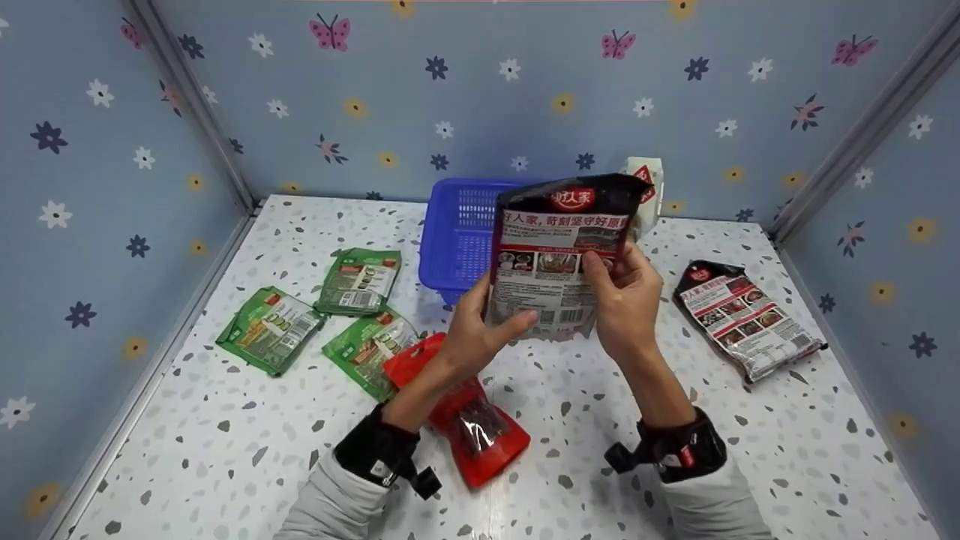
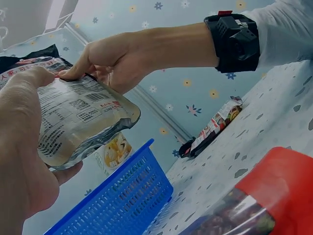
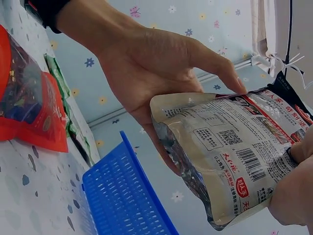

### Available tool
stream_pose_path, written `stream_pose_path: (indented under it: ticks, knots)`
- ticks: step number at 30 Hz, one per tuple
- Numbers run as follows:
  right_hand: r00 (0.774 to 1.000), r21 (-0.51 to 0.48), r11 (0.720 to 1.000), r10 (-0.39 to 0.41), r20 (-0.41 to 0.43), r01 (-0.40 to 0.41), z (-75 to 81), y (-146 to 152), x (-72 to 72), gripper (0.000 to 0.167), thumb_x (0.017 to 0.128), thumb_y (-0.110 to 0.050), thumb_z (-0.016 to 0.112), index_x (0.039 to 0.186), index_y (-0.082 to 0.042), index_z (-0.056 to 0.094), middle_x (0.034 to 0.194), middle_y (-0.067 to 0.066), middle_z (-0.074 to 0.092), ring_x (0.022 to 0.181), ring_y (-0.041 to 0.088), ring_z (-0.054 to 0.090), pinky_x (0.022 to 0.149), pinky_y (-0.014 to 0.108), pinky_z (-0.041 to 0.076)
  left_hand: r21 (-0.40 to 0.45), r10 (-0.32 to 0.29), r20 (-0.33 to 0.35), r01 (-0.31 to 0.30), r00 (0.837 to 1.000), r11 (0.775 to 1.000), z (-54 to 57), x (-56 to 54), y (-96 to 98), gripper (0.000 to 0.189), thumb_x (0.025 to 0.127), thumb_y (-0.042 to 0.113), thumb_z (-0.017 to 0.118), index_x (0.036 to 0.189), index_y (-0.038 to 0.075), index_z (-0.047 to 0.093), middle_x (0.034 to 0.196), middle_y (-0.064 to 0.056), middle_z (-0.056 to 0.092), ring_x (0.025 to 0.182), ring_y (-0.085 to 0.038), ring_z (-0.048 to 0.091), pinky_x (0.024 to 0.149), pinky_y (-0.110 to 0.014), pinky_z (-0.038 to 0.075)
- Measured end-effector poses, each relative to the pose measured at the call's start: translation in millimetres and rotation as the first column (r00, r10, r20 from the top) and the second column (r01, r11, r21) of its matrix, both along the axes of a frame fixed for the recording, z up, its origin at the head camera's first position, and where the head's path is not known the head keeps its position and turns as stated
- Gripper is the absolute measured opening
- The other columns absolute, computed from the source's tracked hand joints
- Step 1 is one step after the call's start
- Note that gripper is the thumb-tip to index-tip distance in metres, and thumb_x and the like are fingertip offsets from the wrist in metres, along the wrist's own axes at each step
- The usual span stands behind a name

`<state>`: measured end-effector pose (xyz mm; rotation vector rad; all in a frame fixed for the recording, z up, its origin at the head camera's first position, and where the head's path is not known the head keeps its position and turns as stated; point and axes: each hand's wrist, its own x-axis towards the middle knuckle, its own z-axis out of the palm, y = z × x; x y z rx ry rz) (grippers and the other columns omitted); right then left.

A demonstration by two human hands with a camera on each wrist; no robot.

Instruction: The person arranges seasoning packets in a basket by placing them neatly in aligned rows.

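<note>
Both hands hold up a black-and-white seasoning pouch [image 1: 536, 289] with red bands, its printed back turned toward me. My left hand [image 1: 474, 334] grips the lower left edge, thumb across the front and fingers behind. On the right edge, my right hand [image 1: 630, 300] pinches it with the thumb on the printed pictures. In the right wrist view, the pouch's pale lower end [image 3: 220, 161] shows a barcode and a silvery bottom fold. Behind and below the pouch stands a blue plastic basket [image 1: 450, 240], partly hidden by it.
A red packet [image 1: 487, 450] with a clear window lies under my left forearm. Several green packets, one a green packet [image 1: 274, 330], lie at left. A similar black-and-white pouch [image 1: 750, 322] lies at right. A white packet [image 1: 646, 166] stands upright near the back wall.
</note>
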<state>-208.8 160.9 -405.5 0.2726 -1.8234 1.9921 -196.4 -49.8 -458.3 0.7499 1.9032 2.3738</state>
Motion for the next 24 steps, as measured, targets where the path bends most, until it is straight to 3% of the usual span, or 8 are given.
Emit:
stream_pose_path:
  ticks: [12, 24]
  knots:
    - [0.999, -0.002, 1.0, 0.03, -0.02, -0.03, -2.3, -3.4, 4.2, 0.018, 0.108, -0.004, 0.073, 0.126, -0.002, 0.071, 0.107, 0.003, 0.084, 0.092, 0.017, 0.081, 0.082, 0.029, 0.066, -0.021, -0.009, 0.088, 0.01, 0.996, 1.0, 2.0, 3.7, 1.6, 0.058, 0.099, 0.007, 0.085, 0.152, 0.002, 0.061, 0.143, -0.023, 0.076, 0.127, -0.038, 0.08, 0.104, -0.049, 0.069]
    - [0.999, -0.018, 0.999, 0.037, -0.035, -0.038, -3.9, -2.4, 3.5, 0.016, 0.108, -0.004, 0.072, 0.124, -0.002, 0.071, 0.107, 0.004, 0.084, 0.091, 0.017, 0.08, 0.08, 0.029, 0.066, -0.061, 0.0, 0.092, 0.006, 0.996, 0.998, 2.0, 4.7, 1.3, 0.057, 0.103, 0.01, 0.083, 0.154, 0.004, 0.06, 0.146, -0.021, 0.076, 0.131, -0.037, 0.078, 0.105, -0.046, 0.068]
